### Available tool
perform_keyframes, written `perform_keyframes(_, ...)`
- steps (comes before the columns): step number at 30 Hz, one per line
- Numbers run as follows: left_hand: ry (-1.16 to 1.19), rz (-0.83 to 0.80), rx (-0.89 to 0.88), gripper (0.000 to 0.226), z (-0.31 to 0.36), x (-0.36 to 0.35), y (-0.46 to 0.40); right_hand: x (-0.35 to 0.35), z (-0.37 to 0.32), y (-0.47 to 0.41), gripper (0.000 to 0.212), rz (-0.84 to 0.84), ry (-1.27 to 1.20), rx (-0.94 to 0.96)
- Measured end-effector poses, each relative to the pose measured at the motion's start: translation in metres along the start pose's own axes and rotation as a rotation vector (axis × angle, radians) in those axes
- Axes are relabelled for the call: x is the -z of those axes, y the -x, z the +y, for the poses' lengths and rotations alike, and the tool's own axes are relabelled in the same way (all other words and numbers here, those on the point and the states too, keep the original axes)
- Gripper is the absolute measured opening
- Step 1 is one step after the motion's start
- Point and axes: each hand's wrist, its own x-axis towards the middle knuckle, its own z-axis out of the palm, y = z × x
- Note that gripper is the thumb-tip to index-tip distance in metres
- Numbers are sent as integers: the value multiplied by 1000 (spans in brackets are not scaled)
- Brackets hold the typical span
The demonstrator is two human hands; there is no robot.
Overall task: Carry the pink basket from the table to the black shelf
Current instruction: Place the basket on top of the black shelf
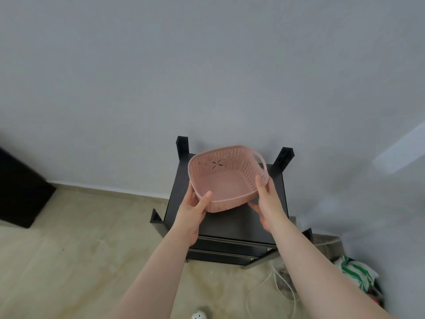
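Note:
The pink basket [226, 178] is perforated plastic, empty, with a loop handle on its right side. I hold it with both hands just above the top of the black shelf [232, 226], which stands against the grey wall. My left hand [192, 212] grips the near left rim, thumb inside the basket. My right hand [268, 203] grips the near right rim, thumb on top and fingers under the base. The basket tilts slightly towards me. Whether its base touches the shelf top I cannot tell.
Four black corner posts [284, 162] rise around the shelf top. A dark cabinet [20, 194] stands at the left wall. White cables [278, 284] and a green-striped bag [357, 272] lie on the beige floor at the right.

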Motion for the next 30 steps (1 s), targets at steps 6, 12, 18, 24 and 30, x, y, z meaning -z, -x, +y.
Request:
perform_keyframes(6, 5, 18, -56, 71, -15, -3, -4, 1, 6, -13, 52, -1, 24, 16)
perform_keyframes(12, 2, 36, -85, 69, -28, -7, -11, 5, 9, -25, 52, -8, 39, 25)
perform_keyframes(18, 11, 44, -106, 71, -35, -10, -16, 8, 13, -33, 52, -21, 46, 27)
perform_keyframes(24, 4, 43, -129, 74, -37, -10, -19, 8, 15, -37, 52, -18, 25, 28)
perform_keyframes(30, 1, 66, -156, 75, -43, -8, -22, 8, 19, -41, 51, -24, 10, 29)
